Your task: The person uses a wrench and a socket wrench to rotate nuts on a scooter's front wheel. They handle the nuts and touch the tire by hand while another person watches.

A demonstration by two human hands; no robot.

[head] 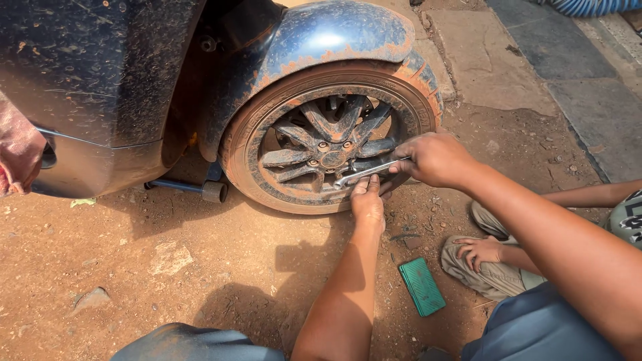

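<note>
A muddy scooter front wheel (331,144) with dark alloy spokes stands on red dirt under a blue mudguard (334,33). My right hand (433,159) grips the handle end of a silver spanner (368,171), whose head sits near the wheel hub. My left hand (367,200) rests against the lower tyre and rim, fingers touching the wheel just under the spanner. The dark scooter body (93,73) fills the upper left.
A green flat case (422,286) lies on the dirt by my right arm. Another person crouches at the right, one hand (480,251) on a knee. A metal stand foot (214,191) sits left of the wheel. Stone paving (575,73) runs at upper right.
</note>
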